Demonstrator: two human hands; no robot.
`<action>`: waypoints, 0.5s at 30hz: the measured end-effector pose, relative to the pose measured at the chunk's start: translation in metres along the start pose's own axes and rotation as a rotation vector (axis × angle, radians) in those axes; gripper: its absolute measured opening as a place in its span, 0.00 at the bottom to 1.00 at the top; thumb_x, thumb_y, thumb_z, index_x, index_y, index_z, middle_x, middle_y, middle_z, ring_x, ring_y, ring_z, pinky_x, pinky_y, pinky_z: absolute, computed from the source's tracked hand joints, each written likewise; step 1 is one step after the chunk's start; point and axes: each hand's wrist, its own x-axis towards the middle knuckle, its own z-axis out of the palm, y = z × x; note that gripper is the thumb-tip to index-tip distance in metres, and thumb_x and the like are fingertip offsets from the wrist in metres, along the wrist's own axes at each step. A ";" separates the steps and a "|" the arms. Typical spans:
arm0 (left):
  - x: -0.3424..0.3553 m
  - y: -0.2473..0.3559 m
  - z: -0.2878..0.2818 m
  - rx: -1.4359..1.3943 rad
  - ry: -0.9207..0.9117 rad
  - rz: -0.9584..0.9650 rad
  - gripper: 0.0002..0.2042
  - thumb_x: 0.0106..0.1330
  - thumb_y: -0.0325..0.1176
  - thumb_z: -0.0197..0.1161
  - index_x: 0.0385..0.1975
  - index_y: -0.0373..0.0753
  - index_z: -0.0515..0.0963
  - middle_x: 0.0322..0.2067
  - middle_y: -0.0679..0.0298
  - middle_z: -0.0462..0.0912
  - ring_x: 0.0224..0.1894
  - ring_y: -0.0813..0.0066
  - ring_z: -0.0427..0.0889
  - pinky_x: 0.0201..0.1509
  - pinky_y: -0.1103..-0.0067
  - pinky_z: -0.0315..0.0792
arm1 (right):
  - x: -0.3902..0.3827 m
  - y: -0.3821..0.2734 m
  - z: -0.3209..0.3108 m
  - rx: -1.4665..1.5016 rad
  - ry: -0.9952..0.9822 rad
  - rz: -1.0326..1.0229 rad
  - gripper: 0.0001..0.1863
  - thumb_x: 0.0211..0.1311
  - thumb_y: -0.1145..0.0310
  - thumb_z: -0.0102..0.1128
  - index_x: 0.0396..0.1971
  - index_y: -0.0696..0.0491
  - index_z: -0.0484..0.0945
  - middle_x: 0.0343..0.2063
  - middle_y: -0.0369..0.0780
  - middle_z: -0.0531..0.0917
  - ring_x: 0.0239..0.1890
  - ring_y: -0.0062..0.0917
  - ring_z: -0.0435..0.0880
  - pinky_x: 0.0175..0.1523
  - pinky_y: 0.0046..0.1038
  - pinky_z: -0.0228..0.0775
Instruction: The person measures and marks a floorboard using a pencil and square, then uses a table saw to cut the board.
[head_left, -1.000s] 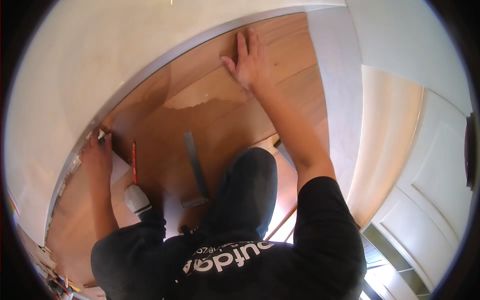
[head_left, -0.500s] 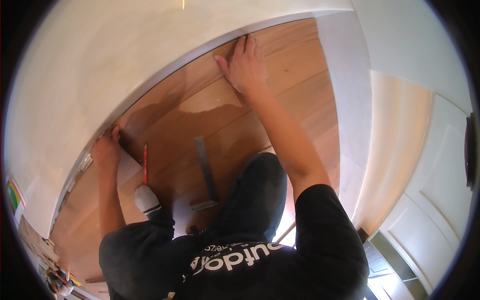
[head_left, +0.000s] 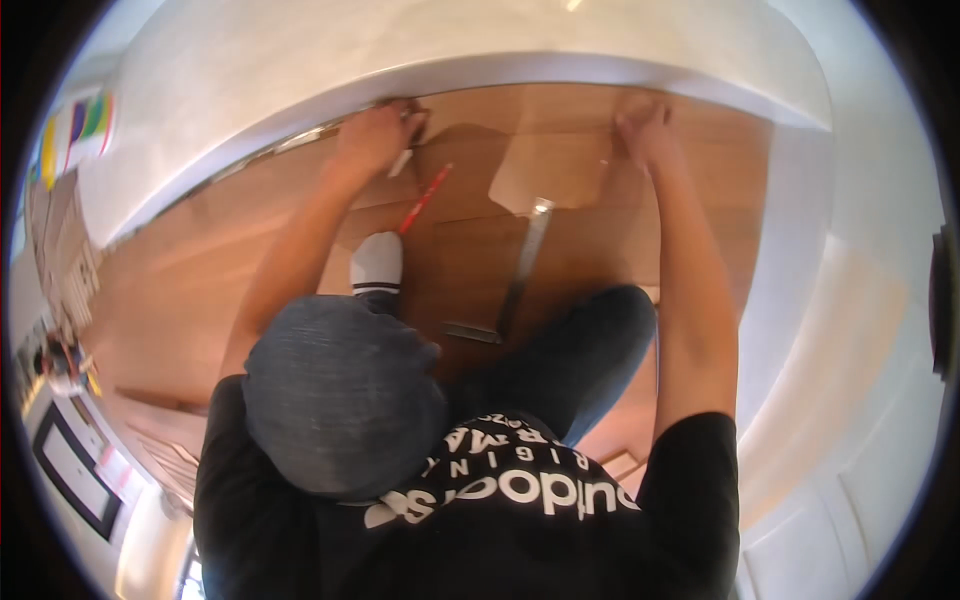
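Observation:
My left hand is at the foot of the white wall, by the edge of the wooden floor planks. Its fingers are curled, and what they hold, if anything, is hidden. A small white piece shows just below them. Farther right, my right hand is over the plank beside the wall, its bent fingers smeared by motion. Between my arms, a red pencil lies on the planks near my white-socked foot. An L-shaped metal square lies to the right of the pencil.
The white wall curves along the far side, with a narrow gap at its foot on the left. My bent knee is close to the square. Stacked boards and a jumble of tools are at the far left.
The view has swung, so everything sits farther right. My right hand has gone from lying flat on the plank to bent fingers. My left hand stays near the wall's foot.

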 end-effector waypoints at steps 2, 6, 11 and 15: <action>-0.037 -0.017 -0.005 -0.010 0.141 -0.016 0.21 0.76 0.52 0.52 0.57 0.46 0.79 0.46 0.54 0.87 0.47 0.48 0.86 0.53 0.57 0.78 | -0.054 -0.029 0.017 0.063 -0.047 0.028 0.50 0.69 0.40 0.57 0.74 0.66 0.54 0.73 0.63 0.57 0.72 0.56 0.65 0.73 0.46 0.63; -0.096 -0.061 -0.003 -0.310 0.274 -0.186 0.18 0.75 0.46 0.57 0.58 0.44 0.78 0.50 0.54 0.85 0.47 0.50 0.85 0.53 0.60 0.78 | -0.145 -0.076 0.046 -0.004 0.005 -0.126 0.46 0.67 0.46 0.64 0.71 0.64 0.60 0.70 0.64 0.62 0.69 0.59 0.66 0.71 0.46 0.65; -0.165 -0.209 0.064 -0.625 0.362 -0.516 0.21 0.70 0.45 0.64 0.57 0.39 0.78 0.47 0.54 0.86 0.45 0.56 0.86 0.52 0.64 0.79 | -0.177 -0.221 0.055 0.540 -0.063 -0.317 0.35 0.67 0.52 0.66 0.65 0.61 0.70 0.62 0.61 0.74 0.67 0.52 0.72 0.68 0.44 0.67; -0.223 -0.288 0.049 -0.631 0.592 -0.812 0.26 0.63 0.45 0.68 0.55 0.31 0.77 0.45 0.48 0.86 0.49 0.54 0.85 0.55 0.64 0.78 | -0.148 -0.295 0.076 0.740 -0.450 -0.275 0.24 0.68 0.55 0.66 0.52 0.62 0.80 0.45 0.49 0.85 0.47 0.33 0.83 0.52 0.33 0.75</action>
